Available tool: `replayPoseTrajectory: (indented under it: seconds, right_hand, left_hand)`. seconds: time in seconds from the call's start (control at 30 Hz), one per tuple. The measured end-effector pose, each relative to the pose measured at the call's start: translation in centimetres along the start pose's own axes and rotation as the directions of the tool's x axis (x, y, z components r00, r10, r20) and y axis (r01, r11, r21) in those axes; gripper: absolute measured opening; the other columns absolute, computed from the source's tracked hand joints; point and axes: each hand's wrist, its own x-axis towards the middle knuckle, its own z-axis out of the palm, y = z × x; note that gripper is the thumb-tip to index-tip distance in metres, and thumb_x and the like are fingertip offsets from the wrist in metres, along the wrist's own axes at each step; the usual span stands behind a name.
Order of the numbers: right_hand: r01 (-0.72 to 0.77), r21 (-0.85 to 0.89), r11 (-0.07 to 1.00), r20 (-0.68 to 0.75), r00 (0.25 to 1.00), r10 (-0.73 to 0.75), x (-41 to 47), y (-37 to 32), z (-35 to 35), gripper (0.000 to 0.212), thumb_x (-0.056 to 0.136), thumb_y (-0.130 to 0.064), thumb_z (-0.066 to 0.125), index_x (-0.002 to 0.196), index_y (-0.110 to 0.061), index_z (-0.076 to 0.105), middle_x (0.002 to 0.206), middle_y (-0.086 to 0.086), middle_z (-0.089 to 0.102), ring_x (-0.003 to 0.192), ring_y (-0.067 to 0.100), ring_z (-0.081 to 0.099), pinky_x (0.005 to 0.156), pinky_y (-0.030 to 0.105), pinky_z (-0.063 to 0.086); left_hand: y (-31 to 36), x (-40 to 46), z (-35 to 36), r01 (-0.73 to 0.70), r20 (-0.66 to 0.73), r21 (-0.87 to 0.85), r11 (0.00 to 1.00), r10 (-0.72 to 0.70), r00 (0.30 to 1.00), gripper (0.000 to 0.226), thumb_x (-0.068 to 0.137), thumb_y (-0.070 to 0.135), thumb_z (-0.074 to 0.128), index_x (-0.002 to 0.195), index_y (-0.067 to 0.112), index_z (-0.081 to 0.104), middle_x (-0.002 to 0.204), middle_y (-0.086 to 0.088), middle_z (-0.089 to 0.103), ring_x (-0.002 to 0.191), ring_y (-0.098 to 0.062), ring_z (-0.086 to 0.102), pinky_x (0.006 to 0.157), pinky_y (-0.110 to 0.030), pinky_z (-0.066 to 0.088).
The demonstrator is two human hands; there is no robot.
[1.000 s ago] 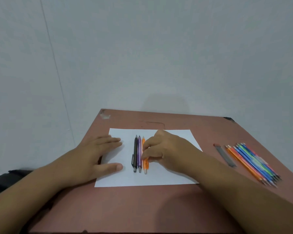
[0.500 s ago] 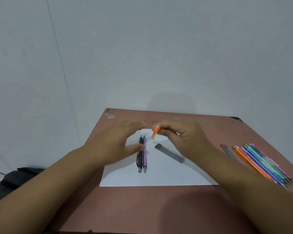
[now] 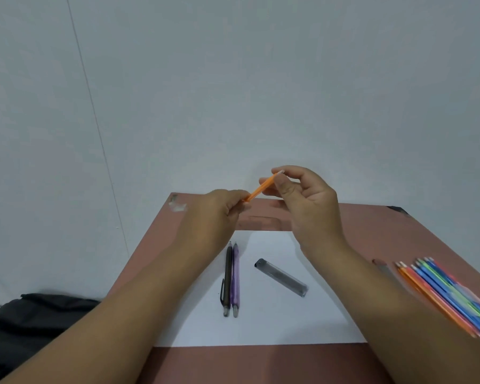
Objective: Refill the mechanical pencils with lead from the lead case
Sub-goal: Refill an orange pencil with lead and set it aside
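Observation:
An orange mechanical pencil (image 3: pixel 261 188) is held in the air above the table's far edge. My left hand (image 3: pixel 215 214) pinches its lower end and my right hand (image 3: pixel 305 198) pinches its upper, white-capped end. On the white paper sheet (image 3: pixel 275 322) lie a black mechanical pencil (image 3: pixel 227 278) and a purple mechanical pencil (image 3: pixel 235 279), side by side. A grey translucent lead case (image 3: pixel 281 277) rests at an angle to their right.
A row of several coloured pencils (image 3: pixel 444 295) lies on the brown table (image 3: pixel 261 364) at the right, with a grey case (image 3: pixel 383 268) beside them. A black bag (image 3: pixel 31 320) sits on the floor at the left. A pale wall stands behind the table.
My right hand lifted the orange pencil off the paper, and my left hand rose from the sheet to take its lower end. The lead case became visible on the paper.

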Motion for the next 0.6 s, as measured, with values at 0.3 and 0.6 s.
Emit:
replayPoseTrajectory:
  seconds: [0.3, 0.6]
  right_hand:
    - [0.043, -0.059, 0.997, -0.039, 0.998, -0.045, 0.2, 1.8, -0.3, 0.012, 0.092, -0.014, 0.074, 0.094, -0.023, 0.082, 0.091, 0.000, 0.074, 0.078, 0.015, 0.064, 0.080, 0.030, 0.056]
    - [-0.073, -0.391, 0.918, 0.031, 0.995, 0.093, 2.2, 3.2, -3.5, 0.009, 0.091, -0.025, 0.074, 0.093, -0.030, 0.081, 0.093, -0.018, 0.075, 0.084, -0.006, 0.067, 0.081, 0.019, 0.051]
  left_hand:
    - [-2.2, -0.1, -0.6, -0.075, 0.031, 0.153, 0.985, 0.072, 0.997, 0.014, 0.099, 0.018, 0.060, 0.098, 0.023, 0.073, 0.066, 0.008, 0.053, 0.061, -0.013, 0.049, 0.057, -0.038, 0.046]
    - [-4.7, 0.0, -1.0, 0.107, 0.038, 0.108, 0.988, -0.112, 0.993, 0.018, 0.097, 0.019, 0.060, 0.100, 0.029, 0.075, 0.078, 0.003, 0.069, 0.078, -0.018, 0.063, 0.074, -0.038, 0.049]
